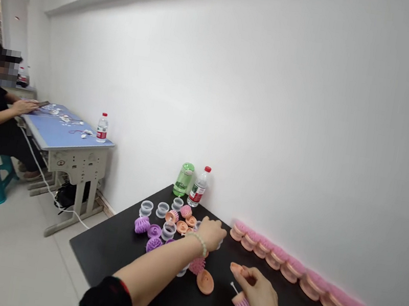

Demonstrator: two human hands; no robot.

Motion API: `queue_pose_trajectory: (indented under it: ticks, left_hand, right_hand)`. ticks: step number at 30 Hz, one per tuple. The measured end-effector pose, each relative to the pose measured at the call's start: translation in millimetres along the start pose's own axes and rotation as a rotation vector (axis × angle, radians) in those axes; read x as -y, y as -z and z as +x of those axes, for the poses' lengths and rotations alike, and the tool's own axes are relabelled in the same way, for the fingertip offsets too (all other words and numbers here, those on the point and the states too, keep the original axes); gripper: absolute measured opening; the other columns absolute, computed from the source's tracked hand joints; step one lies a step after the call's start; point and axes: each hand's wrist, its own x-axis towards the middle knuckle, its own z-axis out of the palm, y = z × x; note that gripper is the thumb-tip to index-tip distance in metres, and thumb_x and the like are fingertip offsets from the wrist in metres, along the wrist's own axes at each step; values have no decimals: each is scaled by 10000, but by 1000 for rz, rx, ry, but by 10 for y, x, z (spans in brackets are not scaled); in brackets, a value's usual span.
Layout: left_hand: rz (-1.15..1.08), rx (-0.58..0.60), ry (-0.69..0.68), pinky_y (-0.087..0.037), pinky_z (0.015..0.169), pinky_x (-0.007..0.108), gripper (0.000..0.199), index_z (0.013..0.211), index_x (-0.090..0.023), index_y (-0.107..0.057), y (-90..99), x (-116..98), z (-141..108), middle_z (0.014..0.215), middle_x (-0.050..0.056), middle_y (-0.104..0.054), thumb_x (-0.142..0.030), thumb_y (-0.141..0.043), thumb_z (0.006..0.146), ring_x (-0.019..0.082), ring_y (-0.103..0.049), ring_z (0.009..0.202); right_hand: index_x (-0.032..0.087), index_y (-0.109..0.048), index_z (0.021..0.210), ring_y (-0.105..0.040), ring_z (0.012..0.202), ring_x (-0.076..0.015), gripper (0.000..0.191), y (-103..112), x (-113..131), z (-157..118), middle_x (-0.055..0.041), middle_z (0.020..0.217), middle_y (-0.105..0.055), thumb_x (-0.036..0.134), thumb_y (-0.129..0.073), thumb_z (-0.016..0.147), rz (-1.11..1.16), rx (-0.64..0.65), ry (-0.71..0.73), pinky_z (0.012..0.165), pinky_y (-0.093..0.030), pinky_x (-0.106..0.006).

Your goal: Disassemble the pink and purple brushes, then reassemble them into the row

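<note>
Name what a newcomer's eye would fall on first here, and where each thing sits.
A long row of pink-bristled brushes lines the far edge of the black table, against the white wall. In the middle, purple and coral brush parts and clear plastic cups lie scattered before the left hand, while the right hand is over a pink brush.

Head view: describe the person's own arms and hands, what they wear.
The left hand and right hand are bare. The left wrist has a pale beaded bracelet, and that arm leaves a black sleeve with a red mark at the cuff. No sleeve shows on the right arm.
</note>
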Motion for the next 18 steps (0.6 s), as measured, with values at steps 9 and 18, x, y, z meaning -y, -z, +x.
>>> queue_pose_trajectory:
  ticks: [9, 18]
  left_hand:
    - [276, 153, 66, -462, 958, 522, 156, 1063, -164, -682, -149, 248, 180, 1144, 127, -674, -187, -611, 926, 279, -646, 1064]
    - [267, 206, 78, -558, 885, 444, 338, 1247, -170, -580, 12, 475, 112, 1255, 98, -609, -338, -606, 956, 238, -636, 1057]
  right_hand:
    - [296, -448, 478, -706, 727, -329, 335, -339, 80, 463, -105, 648, -705, 188, -647, 725, -379, 175, 95, 573, -438, -380]
    - [149, -681, 804, -678, 723, -195, 145, -725, 535, 687, -81, 797, -724, 291, -678, 833, -495, 216, 138, 646, -465, -295]
